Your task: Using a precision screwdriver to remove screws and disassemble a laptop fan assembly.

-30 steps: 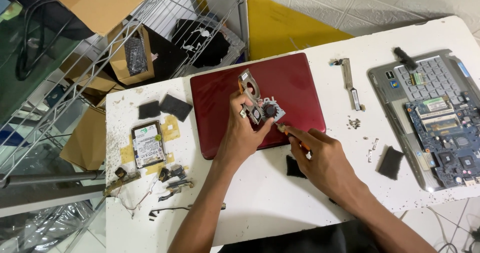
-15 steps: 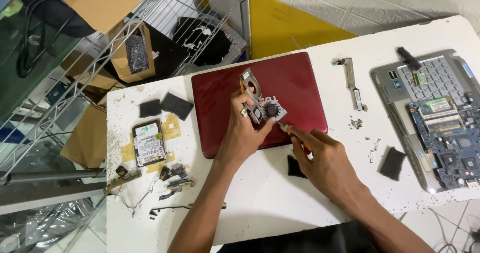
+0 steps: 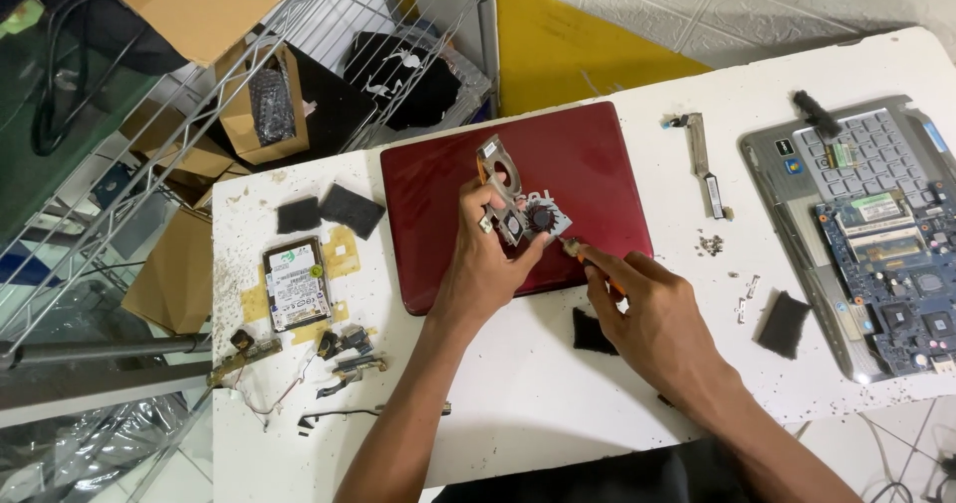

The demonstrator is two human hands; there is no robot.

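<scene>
— What lies on the left of the white table (image 3: 518,413)?

— A hard drive (image 3: 296,284) on yellowish tape, two dark foam pads (image 3: 329,211) above it, and a scatter of small brackets and wires (image 3: 329,364) below.

— And on the right?

— An opened laptop base (image 3: 876,234) with its keyboard and blue circuit board showing, a metal hinge strip (image 3: 705,162) and a few loose screws (image 3: 712,245) near it, and a black pad (image 3: 784,323) just beside the base.

— Behind the table?

— A wire shelf (image 3: 249,115) with cardboard boxes (image 3: 204,0), and a yellow board (image 3: 568,45) against the tiled wall
</scene>
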